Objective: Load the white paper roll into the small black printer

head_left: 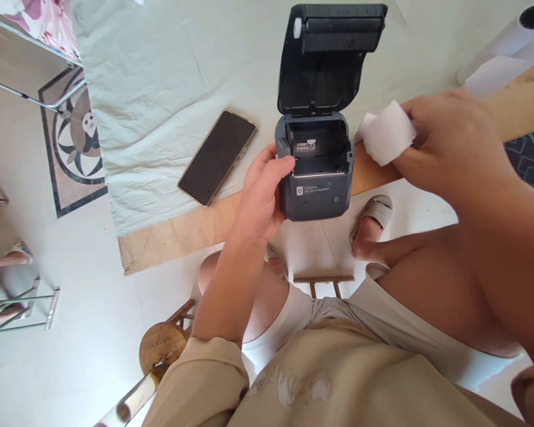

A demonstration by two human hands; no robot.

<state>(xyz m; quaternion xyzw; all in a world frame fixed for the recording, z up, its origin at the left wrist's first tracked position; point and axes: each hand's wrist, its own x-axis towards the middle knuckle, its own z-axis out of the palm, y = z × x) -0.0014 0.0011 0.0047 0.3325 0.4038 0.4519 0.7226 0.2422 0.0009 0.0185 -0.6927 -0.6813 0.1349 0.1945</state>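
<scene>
A dark grey label printer (pixel 315 198) is held at the table's front edge, its lid (pixel 321 77) swung up and its paper bay bare. My left hand (pixel 262 193) grips the printer's left side, with the thumb on the rim of the bay. To the right of the printer, my right hand (pixel 449 142) is closed on a crumpled piece of white paper (pixel 389 133). The fingers of that hand are partly hidden and a little blurred. Left of the printer lies a phone (pixel 218 157), its screen dark.
A pale green cloth (pixel 160 71) covers the wooden table (pixel 173 234). At the far right lies a large white roll (pixel 507 47). Below left stands a round wooden stool (pixel 162 347). Another person's foot (pixel 15 255) shows at the left edge.
</scene>
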